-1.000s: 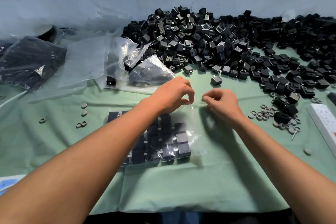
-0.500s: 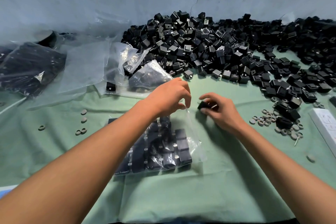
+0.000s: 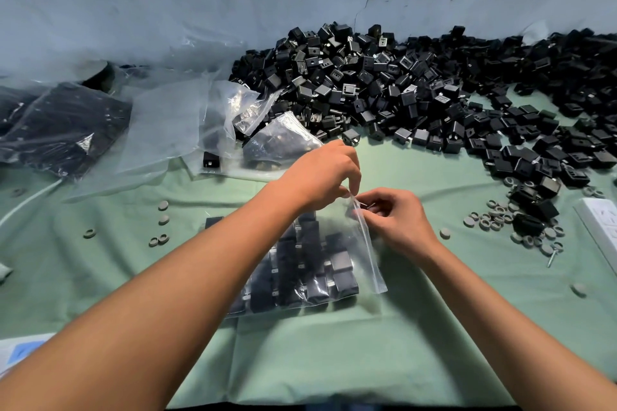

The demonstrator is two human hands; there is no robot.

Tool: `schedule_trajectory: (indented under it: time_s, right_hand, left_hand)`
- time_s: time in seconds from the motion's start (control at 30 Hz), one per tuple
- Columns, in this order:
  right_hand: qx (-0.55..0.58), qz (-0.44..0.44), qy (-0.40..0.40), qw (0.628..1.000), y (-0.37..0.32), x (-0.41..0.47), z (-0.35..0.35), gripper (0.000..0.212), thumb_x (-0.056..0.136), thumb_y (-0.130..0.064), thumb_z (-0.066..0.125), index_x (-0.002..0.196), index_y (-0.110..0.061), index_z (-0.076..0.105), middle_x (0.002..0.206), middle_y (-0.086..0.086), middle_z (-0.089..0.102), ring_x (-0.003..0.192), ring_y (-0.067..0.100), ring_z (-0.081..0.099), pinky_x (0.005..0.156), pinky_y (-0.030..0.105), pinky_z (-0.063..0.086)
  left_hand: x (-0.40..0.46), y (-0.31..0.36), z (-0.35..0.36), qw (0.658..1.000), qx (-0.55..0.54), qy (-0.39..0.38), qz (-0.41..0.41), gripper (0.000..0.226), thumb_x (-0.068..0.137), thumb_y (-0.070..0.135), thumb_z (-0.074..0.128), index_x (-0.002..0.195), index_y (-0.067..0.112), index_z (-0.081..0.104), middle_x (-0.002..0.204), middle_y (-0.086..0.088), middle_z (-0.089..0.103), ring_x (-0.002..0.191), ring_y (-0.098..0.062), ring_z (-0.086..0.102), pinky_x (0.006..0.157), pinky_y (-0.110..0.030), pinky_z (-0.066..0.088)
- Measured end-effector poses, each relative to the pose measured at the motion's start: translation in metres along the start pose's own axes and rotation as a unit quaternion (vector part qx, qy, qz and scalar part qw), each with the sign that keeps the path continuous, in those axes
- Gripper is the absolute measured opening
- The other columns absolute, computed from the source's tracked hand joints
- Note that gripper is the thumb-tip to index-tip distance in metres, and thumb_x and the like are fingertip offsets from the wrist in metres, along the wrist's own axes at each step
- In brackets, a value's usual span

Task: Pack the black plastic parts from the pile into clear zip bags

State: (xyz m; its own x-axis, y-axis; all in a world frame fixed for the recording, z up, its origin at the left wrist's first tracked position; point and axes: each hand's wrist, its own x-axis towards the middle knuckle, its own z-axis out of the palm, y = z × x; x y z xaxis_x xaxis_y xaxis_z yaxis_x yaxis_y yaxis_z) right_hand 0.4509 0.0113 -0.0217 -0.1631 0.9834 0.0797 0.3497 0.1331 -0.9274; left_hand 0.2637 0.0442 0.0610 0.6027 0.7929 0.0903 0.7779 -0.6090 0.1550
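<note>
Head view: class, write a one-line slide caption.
Both hands, left and right, pinch the mouth of a part-filled zip bag before the black parts pile.

Both forearms extend forward; left hand (image 3: 320,173) and right hand (image 3: 397,220) meet, fingertips pinched together.

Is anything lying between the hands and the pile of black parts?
Nothing visible. Bare green cloth separates the left hand and right hand, both at the clear zip bag's mouth, from the heap of black plastic parts.
</note>
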Motion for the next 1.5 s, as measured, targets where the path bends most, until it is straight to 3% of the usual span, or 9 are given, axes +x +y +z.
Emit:
schedule_trajectory:
  time_s: [0.17, 0.23, 0.33, 0.43, 0.6, 0.8, 1.0, 1.23, 1.5]
  right_hand:
    - [0.075, 0.033, -0.051, 0.995, -0.004, -0.009, -0.008, 0.012, 0.077, -0.019, 0.09, 0.086, -0.022, 0.082, 0.079, 0.001, 0.079, 0.07, 0.009, 0.071, 0.069, 0.021, 0.057]
    - [0.073, 0.038, -0.048, 0.995, -0.006, -0.007, -0.01, 0.012, 0.078, -0.018, 0.089, 0.088, -0.021, 0.083, 0.08, 0.004, 0.079, 0.075, 0.02, 0.075, 0.076, 0.032, 0.062]
    - [0.045, 0.046, 0.014, 0.998, -0.004, -0.003, -0.014, 0.009, 0.083, -0.015, 0.084, 0.091, -0.018, 0.081, 0.081, 0.004, 0.079, 0.083, 0.029, 0.076, 0.085, 0.044, 0.062]
    - [0.024, 0.045, 0.092, 0.994, 0.002, -0.004, -0.022, 0.006, 0.084, -0.015, 0.082, 0.088, -0.02, 0.081, 0.078, -0.003, 0.078, 0.071, 0.013, 0.07, 0.072, 0.031, 0.058]
    - [0.112, 0.08, -0.079, 0.987, 0.0, -0.006, -0.019, 0.008, 0.087, -0.014, 0.081, 0.094, -0.009, 0.081, 0.086, 0.016, 0.078, 0.07, 0.015, 0.064, 0.065, 0.025, 0.051]
    - [0.036, 0.079, -0.036, 0.996, -0.004, 0.007, 0.004, 0.013, 0.081, -0.025, 0.088, 0.087, -0.016, 0.082, 0.079, 0.001, 0.079, 0.074, 0.017, 0.074, 0.068, 0.029, 0.06]
    - [-0.085, 0.028, -0.032, 0.995, 0.001, 0.007, 0.022, 0.017, 0.076, -0.027, 0.08, 0.076, -0.011, 0.077, 0.057, -0.005, 0.054, 0.056, 0.006, 0.036, 0.052, 0.024, 0.037]
    - [-0.067, -0.018, -0.105, 0.992, 0.0, 0.004, 0.014, 0.013, 0.078, -0.019, 0.08, 0.09, -0.024, 0.083, 0.081, -0.009, 0.078, 0.072, 0.008, 0.071, 0.069, 0.024, 0.058]
    - [-0.081, 0.024, -0.123, 0.989, -0.002, 0.014, 0.023, 0.011, 0.076, -0.031, 0.077, 0.084, -0.024, 0.081, 0.08, -0.008, 0.078, 0.076, 0.009, 0.073, 0.074, 0.032, 0.059]
  left_hand:
    - [-0.001, 0.001, 0.0, 1.0, 0.008, -0.007, -0.008, 0.012, 0.083, 0.025, 0.083, 0.091, 0.031, 0.078, 0.115, 0.008, 0.063, 0.11, -0.015, 0.049, 0.091, -0.041, 0.05]
    - [0.0, 0.002, 0.0, 1.0, 0.012, -0.008, -0.008, 0.012, 0.083, 0.024, 0.083, 0.092, 0.031, 0.077, 0.116, 0.008, 0.063, 0.11, -0.015, 0.049, 0.091, -0.04, 0.049]
    - [0.0, 0.003, 0.0, 1.0, 0.021, -0.008, -0.012, 0.013, 0.084, 0.024, 0.083, 0.092, 0.031, 0.077, 0.115, 0.009, 0.063, 0.11, -0.016, 0.049, 0.089, -0.041, 0.05]
    - [-0.002, 0.001, 0.0, 0.999, 0.024, -0.01, -0.019, 0.013, 0.084, 0.023, 0.082, 0.092, 0.031, 0.076, 0.117, 0.009, 0.063, 0.11, -0.016, 0.049, 0.088, -0.041, 0.05]
    - [-0.005, -0.001, 0.002, 0.999, -0.021, -0.002, -0.033, 0.013, 0.083, 0.02, 0.084, 0.09, 0.029, 0.077, 0.117, 0.008, 0.064, 0.115, -0.016, 0.051, 0.095, -0.04, 0.047]
    - [-0.008, -0.002, 0.005, 0.998, -0.055, 0.023, -0.037, 0.012, 0.082, 0.02, 0.085, 0.087, 0.028, 0.078, 0.113, 0.007, 0.065, 0.113, -0.015, 0.053, 0.095, -0.037, 0.046]
    - [-0.007, 0.0, 0.007, 0.998, -0.048, 0.015, -0.03, 0.011, 0.083, 0.02, 0.084, 0.087, 0.028, 0.078, 0.114, 0.008, 0.065, 0.112, -0.015, 0.053, 0.095, -0.039, 0.047]
    - [-0.008, 0.001, 0.012, 0.998, -0.052, 0.026, -0.03, 0.01, 0.083, 0.024, 0.084, 0.088, 0.031, 0.078, 0.11, 0.009, 0.065, 0.109, -0.015, 0.054, 0.092, -0.04, 0.049]
    - [-0.005, 0.003, 0.01, 0.999, -0.041, 0.033, -0.01, 0.009, 0.083, 0.023, 0.085, 0.088, 0.028, 0.079, 0.109, 0.008, 0.066, 0.107, -0.015, 0.054, 0.089, -0.038, 0.049]
